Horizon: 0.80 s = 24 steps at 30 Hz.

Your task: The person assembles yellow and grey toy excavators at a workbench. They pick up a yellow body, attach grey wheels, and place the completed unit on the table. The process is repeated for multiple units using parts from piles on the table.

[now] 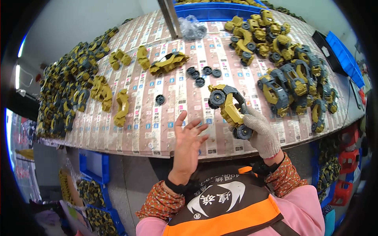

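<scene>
My right hand [260,131], in a white knitted glove, grips a yellow and grey toy car [232,112] above the table's near part. Black wheels show at both ends of the car. My left hand [188,143] is bare and raised to the left of it, fingers spread, holding nothing. Beyond the hands lie several loose black wheels [200,82], and one more wheel [160,99] sits apart to the left. Farther left are loose yellow car body parts [122,108] and a yellow and dark body shell [169,63].
Piled toy cars [295,78] cover the table's right side; yellow and dark parts [75,86] heap along the left. At the back stand a metal post [169,17], a clear plastic bag [191,28] and a blue bin [216,12]. Blue crates [94,165] and red stools [341,192] are below.
</scene>
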Each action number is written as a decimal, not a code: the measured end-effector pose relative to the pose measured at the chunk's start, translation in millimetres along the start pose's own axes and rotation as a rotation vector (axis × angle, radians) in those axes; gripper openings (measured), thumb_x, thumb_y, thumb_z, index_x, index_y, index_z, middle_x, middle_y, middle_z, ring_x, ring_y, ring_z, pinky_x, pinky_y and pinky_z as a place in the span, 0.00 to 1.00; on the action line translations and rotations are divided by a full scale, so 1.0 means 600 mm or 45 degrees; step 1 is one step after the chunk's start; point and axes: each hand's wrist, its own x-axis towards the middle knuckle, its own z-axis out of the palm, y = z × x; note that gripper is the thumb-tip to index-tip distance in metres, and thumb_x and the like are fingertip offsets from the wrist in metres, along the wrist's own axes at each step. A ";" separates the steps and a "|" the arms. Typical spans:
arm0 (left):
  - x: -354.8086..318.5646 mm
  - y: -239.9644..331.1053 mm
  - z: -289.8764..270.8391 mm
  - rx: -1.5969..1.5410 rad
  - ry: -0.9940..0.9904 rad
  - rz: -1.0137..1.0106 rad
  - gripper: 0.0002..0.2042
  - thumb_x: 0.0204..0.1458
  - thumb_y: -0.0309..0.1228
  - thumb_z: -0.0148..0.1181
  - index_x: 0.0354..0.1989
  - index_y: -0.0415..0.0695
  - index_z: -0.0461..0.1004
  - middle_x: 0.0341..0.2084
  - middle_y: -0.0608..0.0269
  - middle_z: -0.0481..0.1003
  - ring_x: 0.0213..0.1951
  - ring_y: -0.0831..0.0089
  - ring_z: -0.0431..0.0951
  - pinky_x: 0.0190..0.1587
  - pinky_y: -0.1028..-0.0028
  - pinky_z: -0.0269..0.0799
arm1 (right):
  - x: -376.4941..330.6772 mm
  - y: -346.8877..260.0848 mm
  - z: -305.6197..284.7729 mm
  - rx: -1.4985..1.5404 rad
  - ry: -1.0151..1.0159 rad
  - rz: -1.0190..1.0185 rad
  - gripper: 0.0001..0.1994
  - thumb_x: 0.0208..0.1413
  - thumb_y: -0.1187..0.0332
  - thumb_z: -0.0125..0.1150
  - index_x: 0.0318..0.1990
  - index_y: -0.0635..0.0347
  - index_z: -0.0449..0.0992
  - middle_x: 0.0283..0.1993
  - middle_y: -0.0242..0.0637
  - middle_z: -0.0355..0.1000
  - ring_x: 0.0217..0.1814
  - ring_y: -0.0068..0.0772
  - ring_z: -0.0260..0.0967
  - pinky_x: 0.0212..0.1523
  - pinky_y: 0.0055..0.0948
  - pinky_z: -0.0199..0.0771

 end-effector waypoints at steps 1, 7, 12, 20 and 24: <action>0.003 0.001 -0.009 0.051 0.034 -0.037 0.34 0.66 0.37 0.62 0.78 0.55 0.53 0.60 0.59 0.72 0.60 0.65 0.74 0.60 0.62 0.72 | -0.003 -0.004 -0.012 0.027 -0.011 0.000 0.34 0.65 0.56 0.64 0.72 0.71 0.66 0.63 0.46 0.76 0.58 0.32 0.78 0.58 0.32 0.79; 0.012 -0.002 -0.060 0.380 0.175 -0.150 0.25 0.66 0.36 0.62 0.71 0.49 0.66 0.51 0.65 0.75 0.52 0.72 0.77 0.52 0.69 0.71 | -0.035 -0.043 -0.076 -0.069 0.142 -0.182 0.39 0.60 0.50 0.65 0.71 0.70 0.67 0.61 0.46 0.76 0.52 0.35 0.80 0.53 0.33 0.81; 0.003 -0.009 -0.109 0.324 0.206 -0.150 0.21 0.69 0.31 0.58 0.68 0.43 0.65 0.48 0.60 0.76 0.47 0.69 0.83 0.41 0.73 0.83 | -0.101 -0.157 -0.123 -0.149 0.375 -0.498 0.32 0.61 0.62 0.65 0.68 0.76 0.69 0.57 0.47 0.77 0.51 0.35 0.79 0.54 0.35 0.80; 0.014 -0.021 -0.100 0.432 0.283 -0.144 0.16 0.70 0.28 0.55 0.64 0.41 0.67 0.45 0.58 0.76 0.43 0.68 0.85 0.35 0.73 0.86 | -0.118 -0.323 -0.326 -1.125 1.238 -0.949 0.31 0.66 0.60 0.66 0.70 0.71 0.69 0.58 0.41 0.77 0.54 0.31 0.76 0.55 0.30 0.76; 0.011 -0.021 -0.098 0.482 0.318 -0.138 0.15 0.70 0.27 0.55 0.63 0.41 0.67 0.44 0.59 0.77 0.42 0.70 0.85 0.33 0.75 0.86 | -0.095 -0.367 -0.467 -1.594 1.864 -0.767 0.34 0.64 0.54 0.69 0.69 0.71 0.70 0.59 0.51 0.79 0.58 0.44 0.79 0.58 0.39 0.76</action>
